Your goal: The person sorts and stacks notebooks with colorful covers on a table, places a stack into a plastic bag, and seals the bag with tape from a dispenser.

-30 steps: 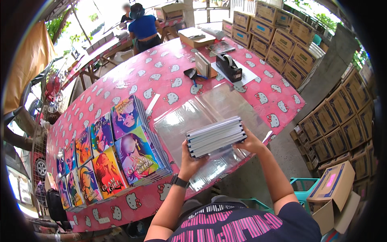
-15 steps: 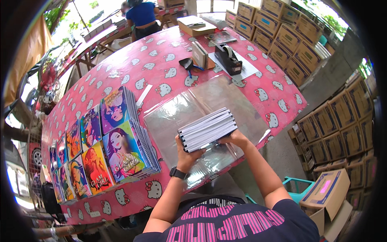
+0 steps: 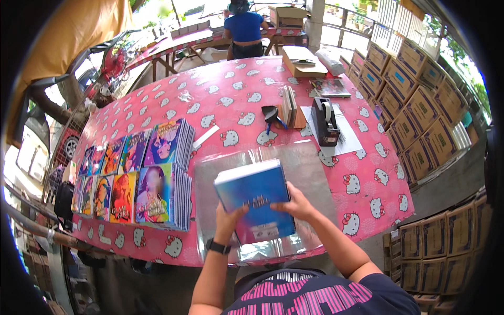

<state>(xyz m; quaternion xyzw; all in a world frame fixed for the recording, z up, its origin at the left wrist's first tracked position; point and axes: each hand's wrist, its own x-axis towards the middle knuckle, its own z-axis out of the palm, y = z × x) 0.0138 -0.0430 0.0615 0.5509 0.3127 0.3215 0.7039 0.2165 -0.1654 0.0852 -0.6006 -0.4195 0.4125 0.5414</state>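
"Where's the notebook stack [image 3: 254, 189]?"
"Above the bench [image 3: 367, 178], by its near edge; left fingers [image 3: 240, 211] and right fingers [image 3: 281, 206] clasp its sides."
"Handling?"
"Likely heavy, stiff, slick-covered: grip 2 opposite sides, lest it slip."

Two hands [image 3: 297, 203], one held stack [image 3: 255, 190], ten notebook piles [image 3: 153, 195], one tape dispenser [image 3: 324, 123], one watch [image 3: 218, 247], one fan [image 3: 113, 64].

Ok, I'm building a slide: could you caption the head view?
Left hand and right hand hold a blue-covered notebook stack over shiny plastic sheeting.
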